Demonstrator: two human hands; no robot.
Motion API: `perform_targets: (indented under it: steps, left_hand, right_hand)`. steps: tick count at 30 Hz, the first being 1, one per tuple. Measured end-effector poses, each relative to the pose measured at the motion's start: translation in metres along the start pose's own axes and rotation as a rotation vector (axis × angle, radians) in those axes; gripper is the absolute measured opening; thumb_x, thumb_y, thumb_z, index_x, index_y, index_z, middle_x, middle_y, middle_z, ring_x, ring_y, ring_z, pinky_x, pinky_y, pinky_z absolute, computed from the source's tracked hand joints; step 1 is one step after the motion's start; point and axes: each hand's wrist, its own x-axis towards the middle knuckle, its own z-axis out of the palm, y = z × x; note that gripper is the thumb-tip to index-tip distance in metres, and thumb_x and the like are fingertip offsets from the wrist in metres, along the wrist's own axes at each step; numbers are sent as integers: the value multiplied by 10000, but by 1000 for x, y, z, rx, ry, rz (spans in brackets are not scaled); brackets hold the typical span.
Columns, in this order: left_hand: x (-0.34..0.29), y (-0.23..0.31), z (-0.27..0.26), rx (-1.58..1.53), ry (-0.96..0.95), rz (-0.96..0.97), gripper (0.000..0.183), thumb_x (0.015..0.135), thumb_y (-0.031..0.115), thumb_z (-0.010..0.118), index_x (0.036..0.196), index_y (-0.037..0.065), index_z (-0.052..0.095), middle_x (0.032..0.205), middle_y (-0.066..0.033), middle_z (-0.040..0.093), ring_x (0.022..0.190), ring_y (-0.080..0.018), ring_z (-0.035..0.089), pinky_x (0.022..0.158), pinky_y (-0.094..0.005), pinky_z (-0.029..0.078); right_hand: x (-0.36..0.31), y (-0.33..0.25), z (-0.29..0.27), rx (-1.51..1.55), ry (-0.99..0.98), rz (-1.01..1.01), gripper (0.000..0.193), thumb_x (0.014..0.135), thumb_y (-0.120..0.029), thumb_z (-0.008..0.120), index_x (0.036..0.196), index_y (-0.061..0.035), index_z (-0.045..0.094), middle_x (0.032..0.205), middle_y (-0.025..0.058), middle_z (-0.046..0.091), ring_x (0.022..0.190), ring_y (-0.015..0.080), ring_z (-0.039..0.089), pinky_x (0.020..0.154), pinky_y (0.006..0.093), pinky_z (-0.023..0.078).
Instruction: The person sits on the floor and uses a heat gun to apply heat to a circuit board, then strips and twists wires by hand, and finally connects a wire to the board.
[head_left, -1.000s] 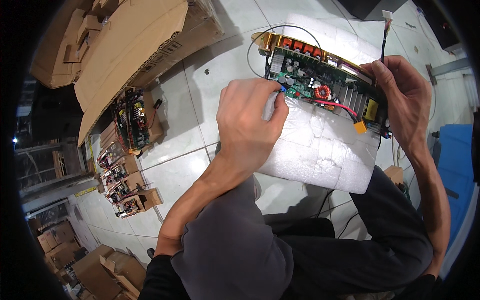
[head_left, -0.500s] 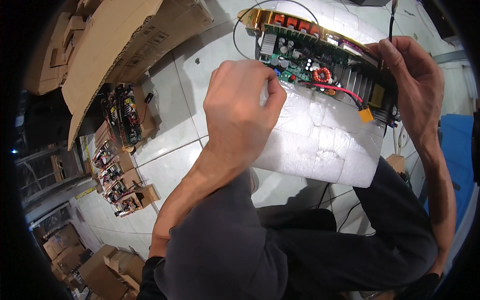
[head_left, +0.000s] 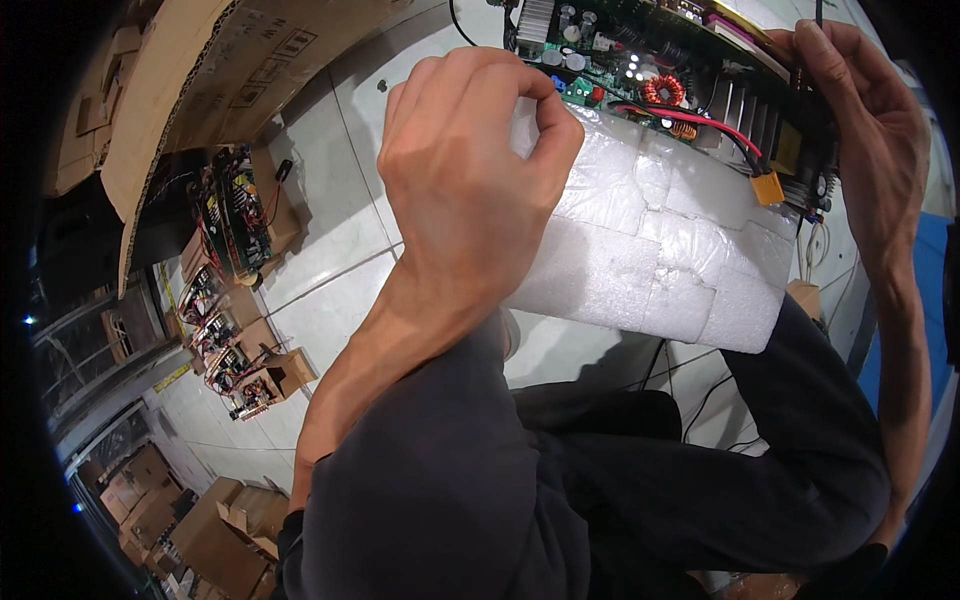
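Note:
A green circuit board (head_left: 610, 75) with silver heat sinks, a copper-wound ring coil (head_left: 664, 91) and a red-and-black lead ending in a yellow connector (head_left: 768, 188) lies on a white foam block (head_left: 650, 240). My left hand (head_left: 470, 170) is closed in a pinch at the board's near left edge; its fingertips are partly hidden. A black wire (head_left: 458, 22) curves down behind that hand. At the board's right end my right hand (head_left: 875, 120) is closed, thumb against forefinger, on a thin black cable (head_left: 819, 12) that rises out of the picture.
A large open cardboard carton (head_left: 215, 90) stands at the upper left. Beside it, several circuit boards (head_left: 235, 215) rest in small boxes on the tiled floor (head_left: 330, 290). More cartons (head_left: 215, 530) are at the lower left. A blue sheet (head_left: 935, 300) lies at the right.
The view has shifted, so the board and foam block sit farther up and right, with the board's far edge partly cut off. Both hands keep nearly the same pose at the board.

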Motion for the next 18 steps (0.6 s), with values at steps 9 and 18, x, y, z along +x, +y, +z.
perform_targets:
  steps: [9,18]
  left_hand:
    - [-1,1,1,-48,-1,-46,93,704,-34,719,778,-11,666,810,-98,689,716,-214,661,669,-293,519]
    - [0,0,2,-48,-11,-33,90,709,-38,715,779,-17,662,804,-98,686,710,-206,660,659,-291,517]
  right_hand:
    - [0,-12,5,69,-41,40,360,981,-418,578,1134,-109,678,1035,68,739,961,113,702,871,275,583]
    - [0,-3,6,46,-6,2,391,967,-451,580,1153,-121,678,1038,55,739,968,127,705,900,292,582]
